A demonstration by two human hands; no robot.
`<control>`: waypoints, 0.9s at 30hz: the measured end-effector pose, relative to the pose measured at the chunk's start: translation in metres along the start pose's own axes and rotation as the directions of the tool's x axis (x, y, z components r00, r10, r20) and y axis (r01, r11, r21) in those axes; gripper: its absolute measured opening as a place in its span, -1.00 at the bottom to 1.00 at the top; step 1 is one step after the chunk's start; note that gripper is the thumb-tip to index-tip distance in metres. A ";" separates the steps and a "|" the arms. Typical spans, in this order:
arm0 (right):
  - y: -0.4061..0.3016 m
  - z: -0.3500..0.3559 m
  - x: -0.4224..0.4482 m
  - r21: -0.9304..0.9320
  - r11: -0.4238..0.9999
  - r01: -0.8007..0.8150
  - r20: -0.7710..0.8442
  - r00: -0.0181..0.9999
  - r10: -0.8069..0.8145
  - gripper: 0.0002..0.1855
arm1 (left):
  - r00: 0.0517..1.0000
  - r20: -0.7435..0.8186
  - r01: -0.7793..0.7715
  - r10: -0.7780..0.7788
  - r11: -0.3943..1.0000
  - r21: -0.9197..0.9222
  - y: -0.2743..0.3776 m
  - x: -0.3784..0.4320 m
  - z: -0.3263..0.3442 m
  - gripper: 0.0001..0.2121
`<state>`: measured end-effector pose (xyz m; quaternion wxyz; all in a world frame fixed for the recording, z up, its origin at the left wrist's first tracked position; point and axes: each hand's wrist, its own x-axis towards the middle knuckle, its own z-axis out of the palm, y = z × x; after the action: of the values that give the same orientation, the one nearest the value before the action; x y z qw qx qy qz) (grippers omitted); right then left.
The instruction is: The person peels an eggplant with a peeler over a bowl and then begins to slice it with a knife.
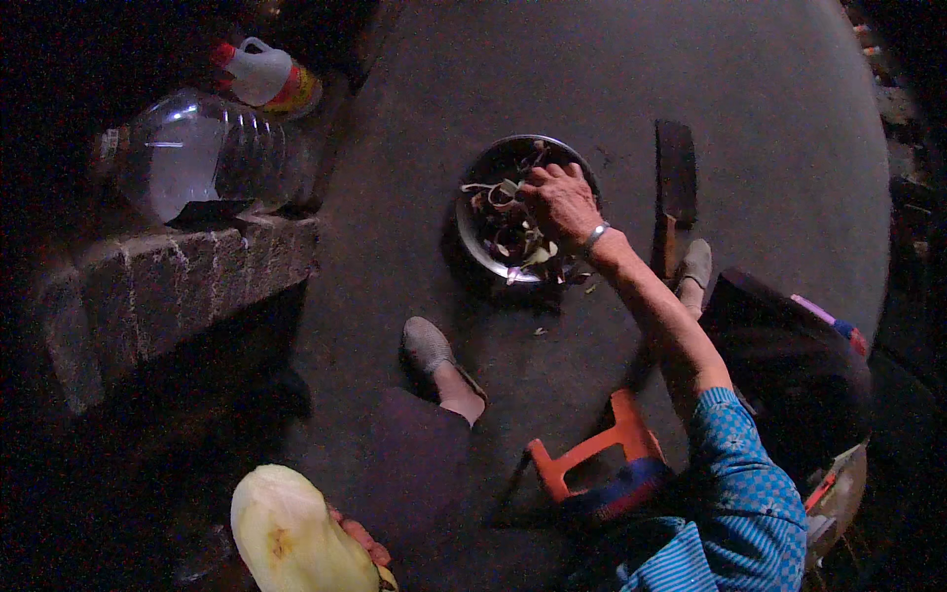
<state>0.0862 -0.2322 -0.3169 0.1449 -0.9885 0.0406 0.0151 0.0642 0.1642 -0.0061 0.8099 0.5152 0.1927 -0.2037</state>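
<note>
A large pale peeled vegetable (296, 536), apparently an eggplant, is at the bottom left with a brown blemish on its flesh. My left hand (362, 536) holds it from the right side, only some fingers showing. A round metal bowl (473, 255) on the floor holds dark and pale curled peelings (529, 240). Over its upper right part reaches my right hand (561, 203), palm down, a metal bracelet at the wrist. Its fingertips are among the peelings; whether they pinch any is hidden. A few scraps lie beside the bowl.
Right of the bowl lies a dark broad-bladed cleaver (675, 174) with a wooden handle. An orange plastic stool (629, 433) is near my legs. A clear plastic jug (214, 152) and a red-capped white jug (270, 78) are by a rough block ledge (200, 266) at left.
</note>
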 end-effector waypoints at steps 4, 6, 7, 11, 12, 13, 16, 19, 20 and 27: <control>0.033 0.006 -0.045 0.270 0.909 -0.317 -0.182 0.911 0.371 -0.84 | 0.999 0.033 -0.035 0.035 0.999 0.015 0.001 -0.011 0.007 -0.05; 0.040 0.016 -0.082 0.495 0.764 -0.414 -0.198 0.803 0.562 -0.87 | 0.998 0.041 -0.057 0.056 0.998 0.011 0.003 -0.016 0.011 -0.06; 0.065 0.052 -0.122 0.645 0.646 -0.408 -0.194 0.730 0.655 -0.87 | 0.997 0.065 -0.047 0.046 0.999 0.011 0.004 -0.015 0.016 -0.06; 0.000 0.074 -0.160 0.628 0.648 -0.432 -0.091 0.786 0.612 -0.84 | 0.994 0.057 -0.097 0.095 0.995 0.016 0.003 -0.022 0.023 -0.06; -0.012 0.097 -0.171 0.659 0.633 -0.406 -0.125 0.771 0.625 -0.74 | 0.996 0.052 -0.073 0.073 0.997 -0.001 0.004 -0.022 0.026 -0.07; -0.027 0.110 -0.171 0.692 0.605 -0.393 -0.141 0.749 0.647 -0.61 | 0.998 0.037 -0.057 0.058 0.998 -0.016 0.004 -0.022 0.026 -0.08; -0.069 0.113 -0.164 0.471 0.661 -0.585 -0.121 0.699 0.705 -0.39 | 0.998 0.054 -0.014 0.013 0.999 0.031 0.005 -0.014 0.026 -0.09; -0.093 0.106 -0.141 0.382 0.617 -0.688 -0.030 0.658 0.752 -0.27 | 1.000 0.020 0.003 -0.003 1.000 0.022 0.008 -0.020 0.037 -0.08; -0.093 0.107 -0.136 0.386 0.601 -0.700 -0.013 0.648 0.762 -0.28 | 0.999 0.042 -0.006 0.006 1.000 -0.004 0.004 -0.019 0.032 -0.08; -0.060 0.101 -0.124 0.289 0.731 -0.618 -0.103 0.739 0.665 -0.59 | 0.993 0.027 -0.114 0.116 0.992 -0.062 -0.003 -0.022 0.037 -0.08</control>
<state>-0.0336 -0.1362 -0.3908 0.2419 -0.8846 0.3968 -0.0394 0.0480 0.1317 0.0177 0.8382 0.4978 0.1564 -0.1586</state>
